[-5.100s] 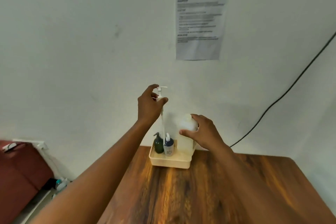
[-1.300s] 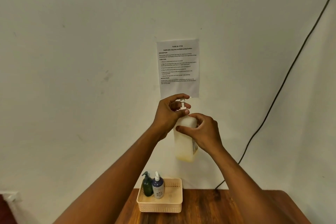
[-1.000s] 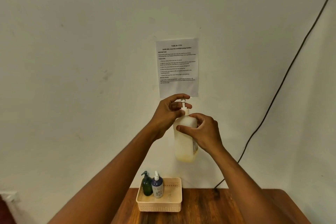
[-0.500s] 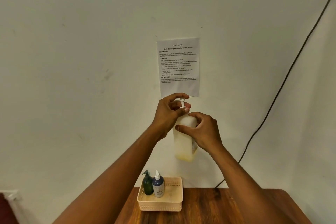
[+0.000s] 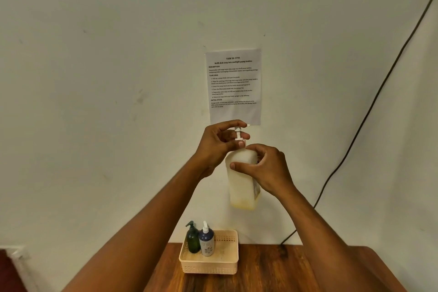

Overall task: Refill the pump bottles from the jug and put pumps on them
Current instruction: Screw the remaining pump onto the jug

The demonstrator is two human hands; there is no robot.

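A translucent white bottle [image 5: 241,187] with pale yellow liquid near its bottom is held up in the air, upright, well above the table. My right hand [image 5: 265,170] grips its shoulder. My left hand [image 5: 218,147] pinches the white pump [image 5: 238,133] that sits in the bottle's neck; its spout points right. Below, a dark green pump bottle [image 5: 192,239] and a dark blue pump bottle [image 5: 206,242], both with pumps on, stand in the left end of a cream basket [image 5: 211,265].
The basket sits at the back edge of a wooden table [image 5: 272,272] against a pale wall. A printed sheet [image 5: 233,85] hangs on the wall behind my hands. A black cable [image 5: 355,133] runs down the wall at the right.
Five seconds ago the bottle stood in the basket with the pump held above it; now it is lifted with the pump seated. In the last second the pump spout has turned to the right.
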